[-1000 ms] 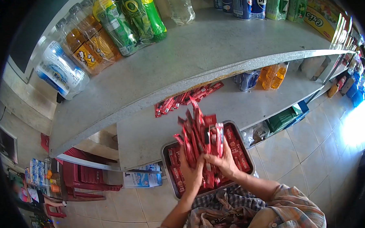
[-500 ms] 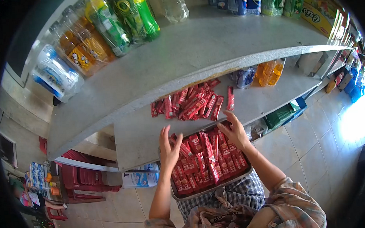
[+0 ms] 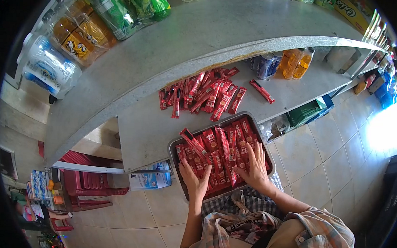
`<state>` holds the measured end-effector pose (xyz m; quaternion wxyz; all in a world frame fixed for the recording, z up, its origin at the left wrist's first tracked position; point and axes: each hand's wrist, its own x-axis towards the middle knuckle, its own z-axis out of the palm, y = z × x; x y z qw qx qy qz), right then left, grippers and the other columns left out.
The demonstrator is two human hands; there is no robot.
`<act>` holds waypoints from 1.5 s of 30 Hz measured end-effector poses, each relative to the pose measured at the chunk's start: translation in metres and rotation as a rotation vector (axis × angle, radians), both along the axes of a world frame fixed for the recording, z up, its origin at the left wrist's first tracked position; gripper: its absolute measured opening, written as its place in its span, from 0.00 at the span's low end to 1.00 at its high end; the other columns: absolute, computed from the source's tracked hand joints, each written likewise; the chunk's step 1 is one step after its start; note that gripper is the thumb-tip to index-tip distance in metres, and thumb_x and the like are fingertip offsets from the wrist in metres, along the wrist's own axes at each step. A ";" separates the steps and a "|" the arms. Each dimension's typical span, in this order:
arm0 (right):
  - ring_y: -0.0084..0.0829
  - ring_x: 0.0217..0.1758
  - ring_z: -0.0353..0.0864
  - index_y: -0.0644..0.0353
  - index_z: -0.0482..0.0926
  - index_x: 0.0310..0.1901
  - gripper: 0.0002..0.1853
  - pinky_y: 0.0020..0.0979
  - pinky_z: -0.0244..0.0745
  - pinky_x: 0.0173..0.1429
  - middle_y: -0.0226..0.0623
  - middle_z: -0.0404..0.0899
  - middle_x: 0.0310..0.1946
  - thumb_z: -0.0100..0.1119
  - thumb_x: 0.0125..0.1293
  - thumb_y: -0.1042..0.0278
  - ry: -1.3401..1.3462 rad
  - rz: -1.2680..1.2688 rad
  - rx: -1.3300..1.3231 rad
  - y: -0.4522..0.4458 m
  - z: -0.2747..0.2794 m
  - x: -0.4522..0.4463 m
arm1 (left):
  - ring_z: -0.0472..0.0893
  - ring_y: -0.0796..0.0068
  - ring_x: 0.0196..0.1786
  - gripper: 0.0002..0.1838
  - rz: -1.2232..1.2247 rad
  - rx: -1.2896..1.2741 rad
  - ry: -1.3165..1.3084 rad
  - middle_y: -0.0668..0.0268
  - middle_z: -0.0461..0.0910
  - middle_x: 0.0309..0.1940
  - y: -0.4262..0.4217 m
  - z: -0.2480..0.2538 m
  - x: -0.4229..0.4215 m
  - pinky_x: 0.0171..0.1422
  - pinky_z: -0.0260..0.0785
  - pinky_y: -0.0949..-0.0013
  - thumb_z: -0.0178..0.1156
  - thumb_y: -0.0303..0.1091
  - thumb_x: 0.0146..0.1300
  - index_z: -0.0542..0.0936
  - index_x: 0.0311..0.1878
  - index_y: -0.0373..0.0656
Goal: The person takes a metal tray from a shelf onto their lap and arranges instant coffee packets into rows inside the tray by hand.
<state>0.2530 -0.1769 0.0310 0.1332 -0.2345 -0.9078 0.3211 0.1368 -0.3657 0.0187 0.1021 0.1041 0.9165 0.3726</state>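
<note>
A metal tray (image 3: 172, 148) full of red Nescafé coffee sachets (image 3: 219, 167) rests at my lap, its far edge by the lower shelf. My left hand (image 3: 195, 179) lies over the sachets at the tray's left side, fingers stretched and thumb apart. Over the right side, my right hand (image 3: 255, 169) is spread flat on the sachets. Neither hand grips anything. One sachet (image 3: 193, 141) lies slanted on top near the far left corner. Beyond the tray, a loose pile of red sachets (image 3: 204, 95) sits on the lower shelf, with a single sachet (image 3: 262, 91) apart to its right.
Above the pile juts the upper shelf (image 3: 160, 59), holding wrapped drink bottles (image 3: 81, 31) and a yellow box (image 3: 352, 6). Orange bottles (image 3: 297, 63) and blue cans (image 3: 267, 65) stand on the lower shelf (image 3: 142, 144). Red plastic chairs (image 3: 90, 184) are at left.
Both hands have moved from the tray's far edge back toward me, onto the sachets. The lone sachet on the shelf now lies slanted. The camera view has shifted somewhat.
</note>
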 end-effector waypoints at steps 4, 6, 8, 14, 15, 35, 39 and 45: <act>0.64 0.70 0.48 0.64 0.49 0.70 0.52 0.57 0.47 0.70 0.68 0.48 0.67 0.67 0.53 0.44 -0.011 -0.070 -0.041 -0.003 -0.005 -0.007 | 0.47 0.39 0.72 0.59 0.016 -0.008 0.046 0.36 0.46 0.69 0.005 -0.009 0.002 0.72 0.45 0.45 0.66 0.64 0.48 0.47 0.72 0.37; 0.62 0.67 0.54 0.64 0.49 0.70 0.53 0.55 0.52 0.68 0.65 0.53 0.65 0.67 0.52 0.43 0.062 -0.117 -0.139 0.003 -0.008 -0.020 | 0.50 0.39 0.71 0.60 0.008 0.018 0.074 0.36 0.49 0.68 0.006 -0.013 0.000 0.71 0.48 0.44 0.68 0.64 0.46 0.49 0.72 0.37; 0.57 0.60 0.63 0.65 0.51 0.69 0.53 0.50 0.60 0.63 0.61 0.64 0.59 0.67 0.51 0.40 0.151 -0.177 -0.198 0.006 -0.022 -0.036 | 0.51 0.40 0.71 0.60 -0.026 0.097 0.108 0.37 0.50 0.68 0.011 -0.019 -0.008 0.71 0.48 0.45 0.68 0.64 0.45 0.51 0.71 0.36; 0.58 0.58 0.68 0.66 0.52 0.69 0.53 0.49 0.65 0.60 0.61 0.69 0.53 0.68 0.51 0.40 0.196 -0.033 -0.275 -0.022 -0.035 -0.063 | 0.78 0.60 0.53 0.45 -0.168 0.645 -0.019 0.53 0.75 0.52 0.038 -0.004 -0.017 0.56 0.70 0.61 0.75 0.44 0.46 0.63 0.63 0.36; 0.57 0.58 0.68 0.66 0.52 0.69 0.53 0.49 0.65 0.60 0.61 0.70 0.53 0.68 0.51 0.40 0.201 -0.031 -0.299 -0.022 -0.037 -0.063 | 0.79 0.63 0.50 0.43 -0.147 0.716 -0.056 0.55 0.77 0.50 0.037 -0.008 -0.017 0.54 0.72 0.64 0.75 0.41 0.47 0.64 0.62 0.36; 0.55 0.54 0.70 0.41 0.52 0.71 0.40 0.46 0.65 0.58 0.56 0.70 0.48 0.56 0.61 0.40 0.523 -0.057 -0.529 -0.055 -0.008 -0.050 | 0.70 0.62 0.62 0.38 -0.096 0.711 -0.074 0.51 0.64 0.64 0.059 0.038 0.026 0.61 0.67 0.62 0.61 0.40 0.57 0.60 0.68 0.35; 0.52 0.62 0.67 0.57 0.56 0.69 0.40 0.42 0.62 0.66 0.55 0.65 0.60 0.62 0.59 0.53 0.608 0.031 -0.542 -0.045 0.030 -0.028 | 0.70 0.61 0.63 0.37 -0.050 0.840 0.000 0.51 0.62 0.66 0.048 0.048 0.033 0.61 0.68 0.62 0.60 0.36 0.58 0.60 0.68 0.35; 0.50 0.65 0.65 0.60 0.57 0.69 0.40 0.40 0.62 0.66 0.55 0.65 0.61 0.63 0.58 0.57 0.761 0.158 -0.431 -0.023 0.079 -0.063 | 0.66 0.59 0.65 0.37 -0.066 0.749 0.175 0.51 0.58 0.68 0.038 0.062 -0.012 0.66 0.61 0.59 0.52 0.38 0.61 0.54 0.71 0.34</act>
